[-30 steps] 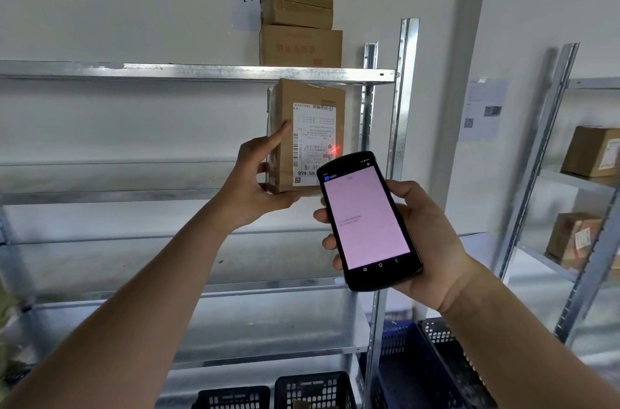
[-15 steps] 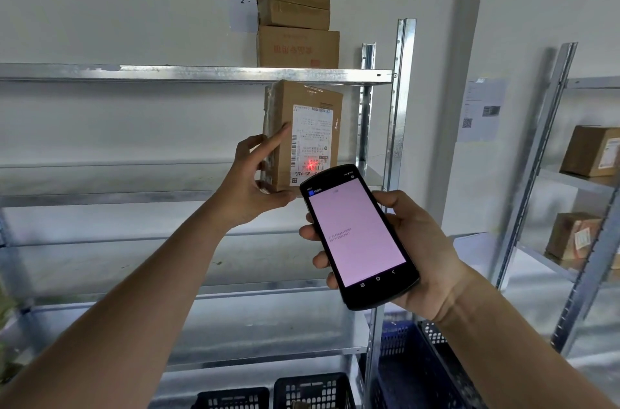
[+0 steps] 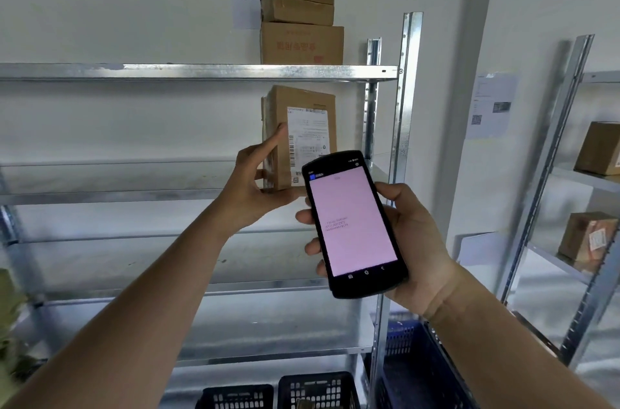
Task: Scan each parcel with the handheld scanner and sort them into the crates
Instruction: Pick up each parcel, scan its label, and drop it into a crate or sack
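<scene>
One parcel (image 3: 298, 137) pinched upright in your left hand (image 3: 255, 187); right hand (image 3: 412, 247) wraps the scanner (image 3: 354, 224). Loose fingertip hold: parcel could slip before reaching the crates (image 3: 318, 390).

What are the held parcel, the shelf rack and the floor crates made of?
Parcel: brown corrugated cardboard by the look, matte, with a white paper label and glossy clear tape down its left edge.
Shelf rack: bare metal, probably galvanized steel, judging by the mottled silver sheen and slotted uprights.
Crates: likely moulded plastic, black and blue, with lattice walls.
</scene>
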Available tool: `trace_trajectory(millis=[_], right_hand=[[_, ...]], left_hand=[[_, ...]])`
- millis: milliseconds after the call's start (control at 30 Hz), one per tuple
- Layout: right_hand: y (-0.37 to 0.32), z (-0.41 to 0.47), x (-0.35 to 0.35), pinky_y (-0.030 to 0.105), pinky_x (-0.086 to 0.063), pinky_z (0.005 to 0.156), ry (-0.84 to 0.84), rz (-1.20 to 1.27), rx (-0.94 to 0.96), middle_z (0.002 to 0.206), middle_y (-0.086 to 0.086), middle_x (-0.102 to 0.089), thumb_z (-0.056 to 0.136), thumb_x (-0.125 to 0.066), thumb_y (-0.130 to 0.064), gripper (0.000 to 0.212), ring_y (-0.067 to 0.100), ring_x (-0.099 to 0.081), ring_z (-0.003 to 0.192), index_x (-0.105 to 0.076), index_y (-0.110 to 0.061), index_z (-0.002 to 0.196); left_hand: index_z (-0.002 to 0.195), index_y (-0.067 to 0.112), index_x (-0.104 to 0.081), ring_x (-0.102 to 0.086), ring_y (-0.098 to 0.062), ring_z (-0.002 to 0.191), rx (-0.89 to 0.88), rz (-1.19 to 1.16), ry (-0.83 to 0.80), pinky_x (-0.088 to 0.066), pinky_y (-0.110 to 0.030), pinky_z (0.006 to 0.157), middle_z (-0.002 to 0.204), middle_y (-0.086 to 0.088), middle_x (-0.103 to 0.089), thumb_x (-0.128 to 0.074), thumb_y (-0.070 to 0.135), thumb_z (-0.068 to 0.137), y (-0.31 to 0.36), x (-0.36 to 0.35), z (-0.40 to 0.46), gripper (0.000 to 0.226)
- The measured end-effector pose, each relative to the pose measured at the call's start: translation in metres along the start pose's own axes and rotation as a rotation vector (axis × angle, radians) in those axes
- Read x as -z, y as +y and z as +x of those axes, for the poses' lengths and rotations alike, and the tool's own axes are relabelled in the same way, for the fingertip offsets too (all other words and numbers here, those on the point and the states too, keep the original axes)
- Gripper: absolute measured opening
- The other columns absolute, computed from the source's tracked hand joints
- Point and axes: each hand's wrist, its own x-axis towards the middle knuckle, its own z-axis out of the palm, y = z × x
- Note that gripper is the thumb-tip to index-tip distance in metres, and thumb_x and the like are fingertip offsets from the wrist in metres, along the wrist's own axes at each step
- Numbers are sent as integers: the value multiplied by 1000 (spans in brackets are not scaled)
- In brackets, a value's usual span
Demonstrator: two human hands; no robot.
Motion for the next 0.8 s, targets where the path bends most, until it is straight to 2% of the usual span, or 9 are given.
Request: trace_trajectory(millis=[133,233,367,467,567,633,667,733,800], right_hand=[[0,21,0,50,-63,84,127,-13,138,136,26,-68,98,-42,-53,64,42,-72,97,-68,-13,140],[5,39,2,51,-63,85,176,-1,184,130,21,-72,97,-43,-53,63,42,-66,107,-67,-14,141],[27,67,1,54,-63,86,93,47,152,124,16,-73,88,-47,-52,57,35,-68,100,-79,-19,122],[54,94,-12,56,-61,89,19,74,77,123,17,-70,90,-46,-51,53,34,-68,95,-80,-19,115],[91,122,-38,53,-53,93,-69,80,14,121,19,-61,92,-48,-50,51,34,-63,94,-70,-13,121],[119,141,-61,51,-57,87,-103,94,-38,116,18,-64,92,-45,-51,56,35,-64,92,-66,-10,124],[132,150,-76,52,-56,86,-122,103,-54,116,20,-63,90,-47,-53,59,38,-62,94,-64,-8,125],[160,169,-107,56,-45,90,-168,106,-76,116,22,-54,79,-61,-58,65,43,-52,96,-61,-10,123],[185,188,-141,52,-48,84,-208,93,-91,111,23,-58,80,-56,-54,60,43,-59,84,-66,-8,117]], left_hand=[[160,53,-32,-50,-10,141,89,-114,133,-53,-20,97,154,16,-52,-92,22,80,6,-7,-18,104],[158,54,-36,-50,-11,142,169,-144,196,-54,-23,99,153,17,-53,-93,20,79,2,-2,-40,103],[161,48,-34,-54,-9,139,267,-122,228,-54,-22,101,152,16,-55,-89,7,83,-7,21,-75,104],[162,41,-32,-58,-15,137,318,-85,303,-54,-25,101,151,5,-57,-86,0,84,-16,46,-109,103],[159,48,-34,-58,-24,138,398,-47,388,-57,-29,102,152,-3,-55,-88,2,82,-21,80,-147,105],[161,42,-35,-60,-22,135,434,-26,433,-58,-25,98,151,-5,-56,-86,-3,83,-23,107,-173,103],[162,36,-33,-60,-21,136,439,-33,437,-58,-29,100,152,-6,-56,-84,-6,84,-26,123,-188,102],[165,34,-31,-57,-21,140,486,-23,465,-56,-44,108,154,-5,-54,-83,-6,86,-34,159,-216,102],[166,33,-29,-55,-28,142,512,-18,489,-52,-58,110,155,-5,-54,-81,-6,88,-44,196,-243,101]])
